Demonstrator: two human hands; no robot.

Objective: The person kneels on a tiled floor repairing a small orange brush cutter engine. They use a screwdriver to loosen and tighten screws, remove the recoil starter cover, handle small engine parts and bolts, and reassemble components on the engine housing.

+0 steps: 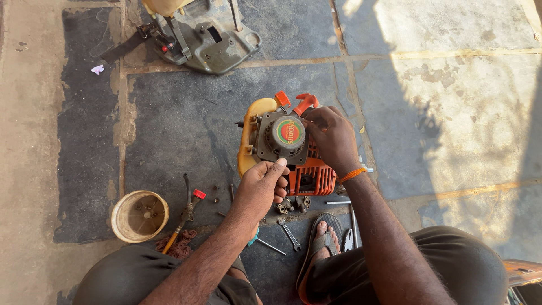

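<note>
Here, a small orange engine (307, 175) sits on the stone floor (186, 124) in the middle of the scene, with a grey starter cover (282, 138) facing up. On that cover is a round label, red in the middle with a green ring around it. The left hand (261, 189) presses the near edge of the cover, thumb on the rim, its grip clenched on the housing. The right hand (334, 137) clasps the far right side of the engine, its grip wrapped around the body beside an orange lever (306, 102). A cream fuel tank (248, 141) is on the engine's left. Near left stands a cream cup-shaped housing (139, 216); spanners (289, 233) lie near a sandalled foot (322, 240).
</note>
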